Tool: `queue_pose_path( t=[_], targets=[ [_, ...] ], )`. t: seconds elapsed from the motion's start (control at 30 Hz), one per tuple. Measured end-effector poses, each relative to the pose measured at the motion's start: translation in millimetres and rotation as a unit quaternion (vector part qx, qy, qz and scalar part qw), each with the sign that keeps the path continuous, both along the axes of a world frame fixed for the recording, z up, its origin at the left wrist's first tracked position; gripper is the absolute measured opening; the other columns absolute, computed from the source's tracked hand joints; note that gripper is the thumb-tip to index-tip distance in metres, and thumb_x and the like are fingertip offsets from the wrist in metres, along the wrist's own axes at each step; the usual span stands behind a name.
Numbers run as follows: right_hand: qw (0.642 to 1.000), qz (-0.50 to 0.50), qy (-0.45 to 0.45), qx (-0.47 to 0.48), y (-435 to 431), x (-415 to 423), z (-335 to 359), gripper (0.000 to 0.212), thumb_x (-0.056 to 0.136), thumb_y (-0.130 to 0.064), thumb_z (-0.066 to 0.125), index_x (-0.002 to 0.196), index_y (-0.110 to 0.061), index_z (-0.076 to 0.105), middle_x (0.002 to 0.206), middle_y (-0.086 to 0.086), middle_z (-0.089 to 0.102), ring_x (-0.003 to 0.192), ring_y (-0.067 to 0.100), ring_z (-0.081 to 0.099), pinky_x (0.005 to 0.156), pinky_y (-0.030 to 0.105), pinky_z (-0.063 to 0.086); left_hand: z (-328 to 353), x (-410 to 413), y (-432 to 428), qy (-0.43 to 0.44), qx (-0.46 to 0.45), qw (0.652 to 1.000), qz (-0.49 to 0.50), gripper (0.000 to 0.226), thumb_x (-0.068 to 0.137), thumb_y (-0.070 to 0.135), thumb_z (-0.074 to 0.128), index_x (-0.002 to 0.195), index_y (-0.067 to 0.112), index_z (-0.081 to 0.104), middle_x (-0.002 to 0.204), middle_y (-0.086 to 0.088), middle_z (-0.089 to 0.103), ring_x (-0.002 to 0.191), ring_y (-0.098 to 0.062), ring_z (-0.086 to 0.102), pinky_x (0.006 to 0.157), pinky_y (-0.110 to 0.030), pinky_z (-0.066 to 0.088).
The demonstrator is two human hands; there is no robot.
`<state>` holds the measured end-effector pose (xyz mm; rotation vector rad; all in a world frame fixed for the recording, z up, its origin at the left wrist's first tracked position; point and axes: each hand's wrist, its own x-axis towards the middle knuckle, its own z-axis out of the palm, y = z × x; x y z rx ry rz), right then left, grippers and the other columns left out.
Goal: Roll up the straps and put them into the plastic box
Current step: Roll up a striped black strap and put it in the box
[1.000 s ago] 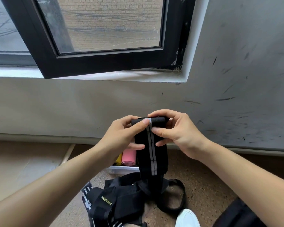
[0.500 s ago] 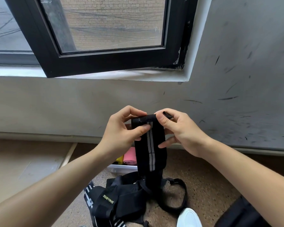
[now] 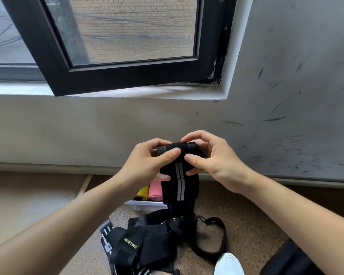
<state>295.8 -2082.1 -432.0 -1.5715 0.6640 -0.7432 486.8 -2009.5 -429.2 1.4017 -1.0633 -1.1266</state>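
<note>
A black-framed window (image 3: 127, 76) stands ajar above a pale sill (image 3: 157, 92). Through its glass, a tan brick wall (image 3: 135, 26) crossed by cables shows in flat daylight. Below and to the right, a grey plaster wall (image 3: 286, 96) carries dark scuff marks. The speckled brown floor (image 3: 256, 225) meets a smooth beige section (image 3: 28, 195) at left.
</note>
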Motion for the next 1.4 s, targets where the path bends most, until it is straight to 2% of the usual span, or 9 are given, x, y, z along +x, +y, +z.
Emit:
queue_pose_path(
  t=[0.1,0.3,0.47,0.7,0.83,0.97,1.13,1.27,1.4],
  targets=[
    [0.999,0.009,0.031,0.022,-2.2,-1.0,3.9,0.033,0.093,0.002,0.069,0.121,-0.016,0.065,0.116,0.012,0.068,0.103,0.019,0.071,0.067,0.04,0.063,-2.1,2.2,-0.5,-0.001,-0.019,1.0,-0.01,0.023,0.091,0.013,0.075,0.113,0.008,0.071,0.091,-0.009,0.07,0.085,-0.021,0.07,0.051,-0.025,0.055],
    [0.992,0.029,0.053,0.111,-0.9,-0.6,10.4,0.038,0.098,-0.042,0.059,0.117,-0.011,0.07,0.103,0.009,0.072,0.094,0.022,0.075,0.063,0.039,0.063,-1.9,1.4,1.0,-0.003,-0.075,0.997,-0.015,0.026,0.087,0.007,0.077,0.112,0.013,0.071,0.087,-0.003,0.072,0.076,-0.014,0.068,0.053,-0.024,0.052],
    [0.996,0.022,0.013,0.088,-3.0,-3.7,8.7,0.029,0.097,-0.026,0.065,0.117,-0.006,0.069,0.107,0.017,0.073,0.101,0.026,0.075,0.064,0.037,0.062,-1.2,0.7,2.3,-0.024,-0.1,0.995,-0.018,0.031,0.087,0.007,0.078,0.113,0.02,0.07,0.088,0.003,0.072,0.079,-0.011,0.069,0.056,-0.025,0.054],
    [0.996,-0.01,-0.052,0.069,-5.1,-3.3,8.2,0.03,0.09,-0.01,0.069,0.12,-0.009,0.068,0.111,0.022,0.071,0.101,0.027,0.074,0.069,0.035,0.062,3.7,-1.3,4.9,0.034,0.034,0.996,-0.069,0.033,0.098,0.038,0.063,0.129,0.027,0.066,0.122,-0.003,0.073,0.109,-0.02,0.073,0.057,-0.029,0.059],
    [0.998,-0.001,-0.052,0.021,-6.5,-4.5,3.9,0.035,0.091,0.005,0.067,0.122,-0.011,0.069,0.117,0.025,0.068,0.104,0.026,0.072,0.075,0.035,0.062,10.8,-1.5,3.4,0.048,0.056,0.994,-0.079,0.039,0.097,0.051,0.058,0.123,0.025,0.07,0.115,-0.003,0.076,0.095,-0.019,0.074,0.055,-0.026,0.058],
    [0.999,0.015,-0.028,-0.016,-5.6,-3.3,2.6,0.042,0.086,0.013,0.07,0.118,-0.015,0.072,0.116,0.011,0.073,0.103,0.018,0.072,0.073,0.034,0.062,6.0,0.8,2.3,0.057,0.045,0.997,-0.032,0.034,0.096,0.041,0.066,0.116,0.014,0.07,0.098,-0.001,0.071,0.081,-0.013,0.069,0.047,-0.02,0.05],
    [0.998,0.037,0.035,0.036,-3.5,-5.5,3.7,0.061,0.084,0.0,0.08,0.133,-0.031,0.061,0.126,0.005,0.066,0.102,0.026,0.074,0.07,0.044,0.063,2.7,2.5,3.2,0.054,-0.004,0.998,-0.017,0.031,0.091,0.016,0.074,0.122,0.014,0.068,0.106,-0.009,0.074,0.082,-0.014,0.069,0.049,-0.022,0.049],
    [0.988,0.049,0.008,0.145,-2.3,-1.4,7.6,0.043,0.087,-0.037,0.071,0.129,-0.027,0.065,0.126,0.014,0.065,0.103,0.031,0.074,0.066,0.039,0.063,1.4,3.7,4.1,0.056,-0.048,0.997,-0.016,0.037,0.087,0.006,0.077,0.121,0.016,0.068,0.107,-0.013,0.073,0.08,-0.015,0.07,0.053,-0.023,0.05],
    [0.991,0.015,-0.006,0.135,-3.3,-2.1,7.6,0.032,0.093,-0.026,0.068,0.124,-0.02,0.068,0.115,0.019,0.069,0.098,0.032,0.075,0.063,0.037,0.062,-3.2,4.1,5.2,0.02,-0.082,0.996,-0.035,0.047,0.079,0.008,0.085,0.121,0.02,0.068,0.107,-0.012,0.073,0.084,-0.018,0.071,0.052,-0.025,0.05]
  ],
)
